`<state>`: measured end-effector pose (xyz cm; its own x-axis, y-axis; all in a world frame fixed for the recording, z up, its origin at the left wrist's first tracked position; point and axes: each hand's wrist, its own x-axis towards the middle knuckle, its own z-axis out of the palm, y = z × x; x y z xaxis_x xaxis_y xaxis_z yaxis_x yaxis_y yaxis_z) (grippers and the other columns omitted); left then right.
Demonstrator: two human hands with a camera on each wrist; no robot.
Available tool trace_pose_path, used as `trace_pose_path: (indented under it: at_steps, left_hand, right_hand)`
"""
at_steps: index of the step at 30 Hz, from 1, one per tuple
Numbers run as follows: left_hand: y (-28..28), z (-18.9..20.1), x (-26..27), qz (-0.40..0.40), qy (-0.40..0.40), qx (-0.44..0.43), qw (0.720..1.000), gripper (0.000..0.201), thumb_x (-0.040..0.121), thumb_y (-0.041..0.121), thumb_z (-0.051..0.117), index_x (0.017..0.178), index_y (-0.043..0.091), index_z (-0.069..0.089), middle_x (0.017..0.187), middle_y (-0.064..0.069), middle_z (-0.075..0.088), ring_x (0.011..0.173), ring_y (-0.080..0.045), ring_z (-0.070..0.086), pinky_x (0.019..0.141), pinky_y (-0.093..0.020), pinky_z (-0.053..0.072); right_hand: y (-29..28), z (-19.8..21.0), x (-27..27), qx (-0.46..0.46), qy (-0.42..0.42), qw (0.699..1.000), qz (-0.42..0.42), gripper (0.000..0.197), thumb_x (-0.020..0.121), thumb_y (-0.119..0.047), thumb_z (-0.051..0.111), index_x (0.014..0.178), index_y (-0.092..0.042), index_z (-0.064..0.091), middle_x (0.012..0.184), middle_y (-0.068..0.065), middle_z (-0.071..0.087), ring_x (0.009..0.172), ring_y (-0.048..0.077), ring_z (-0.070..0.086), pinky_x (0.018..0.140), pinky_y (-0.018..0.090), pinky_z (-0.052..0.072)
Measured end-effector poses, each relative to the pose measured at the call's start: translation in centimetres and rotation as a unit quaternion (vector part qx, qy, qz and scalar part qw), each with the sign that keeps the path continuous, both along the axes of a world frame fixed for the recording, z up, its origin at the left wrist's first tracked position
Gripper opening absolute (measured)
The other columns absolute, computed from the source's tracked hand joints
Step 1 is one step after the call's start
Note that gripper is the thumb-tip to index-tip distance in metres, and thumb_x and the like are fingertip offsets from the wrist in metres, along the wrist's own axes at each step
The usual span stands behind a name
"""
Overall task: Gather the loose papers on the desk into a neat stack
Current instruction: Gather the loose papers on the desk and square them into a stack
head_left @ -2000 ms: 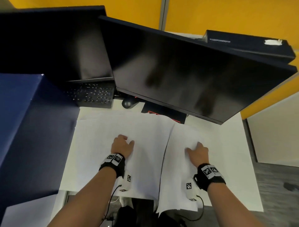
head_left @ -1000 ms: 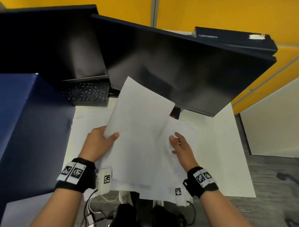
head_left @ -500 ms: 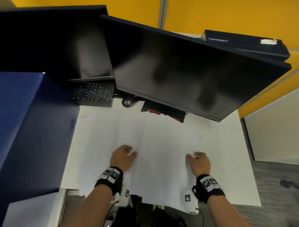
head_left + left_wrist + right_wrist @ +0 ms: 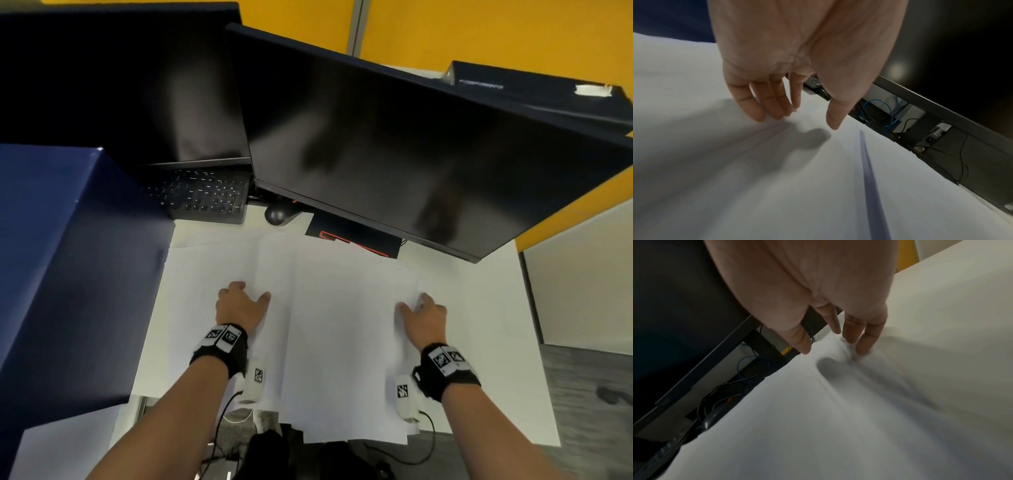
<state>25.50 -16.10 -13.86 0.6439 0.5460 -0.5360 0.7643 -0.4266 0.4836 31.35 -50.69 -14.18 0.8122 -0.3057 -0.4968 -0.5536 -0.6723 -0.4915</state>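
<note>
White papers (image 4: 342, 342) lengthwise toward monitor (image 4: 411, 154)

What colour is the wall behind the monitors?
Yellow wall, clearest in the head view.

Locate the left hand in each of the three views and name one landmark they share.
Head: left hand sits left of centre, resting on the papers.
Left wrist: it fills the upper middle, fingers down on the sheets.
Right wrist: not in view.
Shared landmark: the monitor's lower edge.
</note>
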Motion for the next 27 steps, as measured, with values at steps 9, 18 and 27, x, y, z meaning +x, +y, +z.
trace_pose_path:
  at_steps: [9,18,27]
  left_hand:
    - [-4.4,-0.1,-4.0,-0.072,0.027,-0.104,0.992,0.059,0.099,0.035,0.052,0.146,0.006,0.033,0.137,-0.02,0.057,0.123,-0.035,0.057,0.1,-0.034,0.044]
    - [-3.1,0.0,3.7,-0.116,-0.001,-0.022,0.993,0.042,0.098,0.033,0.055,0.125,0.001,0.06,0.125,-0.019,0.066,0.119,-0.037,0.059,0.098,-0.037,0.046]
    - [-2.5,1.3,2.5,-0.141,0.032,-0.027,0.989,0.049,0.093,0.051,0.056,0.126,0.015,0.062,0.123,-0.005,0.068,0.12,-0.029,0.06,0.101,-0.034,0.044]
  right_hand:
    - [1.7,-2.0,-5.6,0.044,0.035,0.994,0.095,0.054,0.087,-0.04,0.058,0.133,-0.014,0.051,0.119,0.02,0.059,0.096,0.031,0.062,0.097,0.043,0.052]
    - [1.0,0.1,2.5,-0.006,-0.025,0.997,-0.072,0.039,0.095,-0.022,0.058,0.127,0.001,0.061,0.127,0.023,0.063,0.12,0.04,0.058,0.102,0.039,0.043]
    - [0.4,0.3,2.6,0.062,-0.038,0.993,-0.093,0.024,0.082,-0.034,0.061,0.08,-0.016,0.076,0.08,0.006,0.078,0.081,0.031,0.074,0.086,0.042,0.059]
